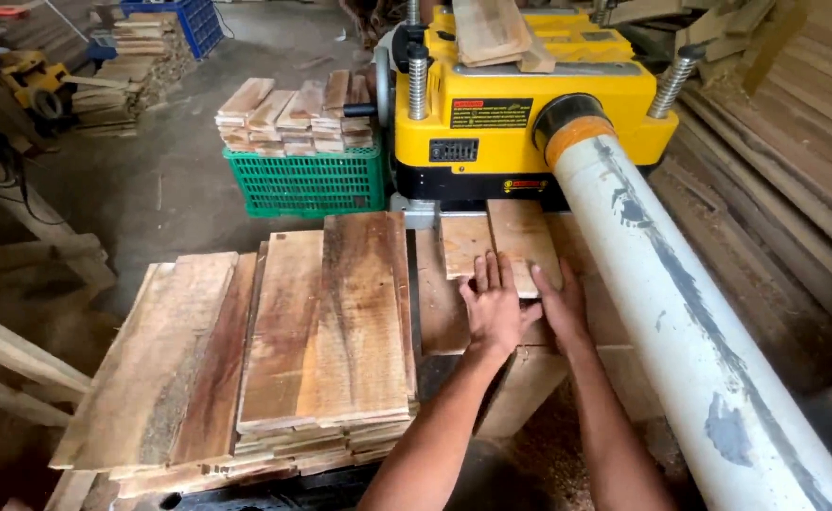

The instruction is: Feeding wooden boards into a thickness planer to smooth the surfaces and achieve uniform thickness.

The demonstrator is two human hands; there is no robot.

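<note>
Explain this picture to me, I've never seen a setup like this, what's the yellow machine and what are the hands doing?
This is one picture, shot from a camera on the person's head, looking down at their own bare arms. The yellow machine looks like a wood planer. A white pipe runs from its top toward the camera. Both hands lie flat on two short boards at the machine's mouth: the left hand beside the right hand; neither grips anything. To the left lies a stack of planks. Behind it, a green crate carries more cut boards.
</note>
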